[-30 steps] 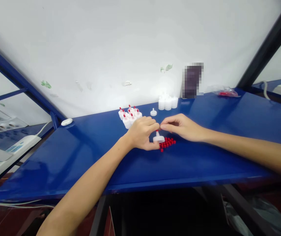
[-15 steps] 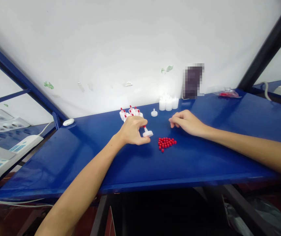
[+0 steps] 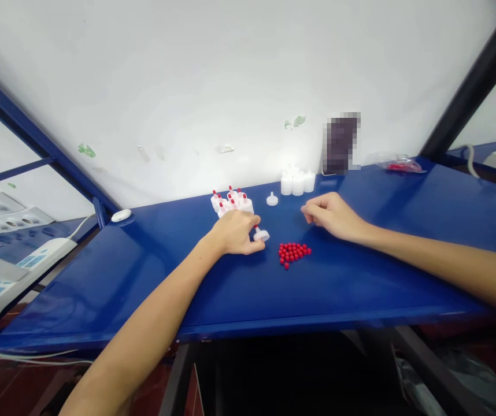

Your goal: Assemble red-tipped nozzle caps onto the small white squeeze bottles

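Observation:
My left hand [image 3: 237,232] is closed on a white nozzle cap [image 3: 261,235] with a red tip, held between thumb and fingers just above the table. Behind it stands a cluster of white nozzle caps [image 3: 229,209] with red tips, partly covered by the hand. Small red caps [image 3: 292,253] lie in a wedge-shaped group to its right. My right hand [image 3: 333,215] rests on the blue table with fingers curled together; whatever they hold, if anything, is hidden. Between the hands, farther back, sits one white nozzle cap [image 3: 272,199] without a red tip.
White bottles or caps [image 3: 298,182] stand grouped against the wall. A dark phone-like rectangle [image 3: 340,144], blurred out, leans there too. A plastic bag with red pieces [image 3: 399,164] lies at the back right, a white oval case [image 3: 121,215] at the left. Power strips [image 3: 26,263] are beyond the left frame.
My left hand has turned slightly, and the red-tipped nozzle cap in it has shifted a little. My right hand has barely moved to the right.

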Demonstrator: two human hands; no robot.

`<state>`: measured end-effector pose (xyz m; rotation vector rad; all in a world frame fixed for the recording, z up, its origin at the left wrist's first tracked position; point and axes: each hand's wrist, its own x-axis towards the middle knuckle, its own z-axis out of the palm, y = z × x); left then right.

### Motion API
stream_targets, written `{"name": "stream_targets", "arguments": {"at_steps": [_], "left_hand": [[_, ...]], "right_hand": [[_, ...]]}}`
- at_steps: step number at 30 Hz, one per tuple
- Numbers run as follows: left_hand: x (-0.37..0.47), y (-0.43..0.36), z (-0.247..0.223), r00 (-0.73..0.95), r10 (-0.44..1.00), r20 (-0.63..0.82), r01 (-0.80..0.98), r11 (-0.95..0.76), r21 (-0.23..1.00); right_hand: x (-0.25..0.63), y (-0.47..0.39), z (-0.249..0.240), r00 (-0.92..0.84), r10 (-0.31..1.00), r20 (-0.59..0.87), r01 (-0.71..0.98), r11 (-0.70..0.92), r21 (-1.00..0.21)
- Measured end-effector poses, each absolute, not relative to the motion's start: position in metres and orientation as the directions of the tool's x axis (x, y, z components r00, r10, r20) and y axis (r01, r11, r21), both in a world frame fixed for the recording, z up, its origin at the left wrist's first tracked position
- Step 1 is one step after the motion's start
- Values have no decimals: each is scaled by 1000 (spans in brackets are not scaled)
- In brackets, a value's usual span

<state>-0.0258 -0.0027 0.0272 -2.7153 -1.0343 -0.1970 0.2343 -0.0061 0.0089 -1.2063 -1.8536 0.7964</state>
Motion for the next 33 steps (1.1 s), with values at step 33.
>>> {"name": "stream_targets", "arguments": {"at_steps": [33], "left_hand": [[-28,-6,40,541,817,200,832,-485,-269]], "right_hand": [[225,29,1,-666,717,204,700,696,-161]]}}
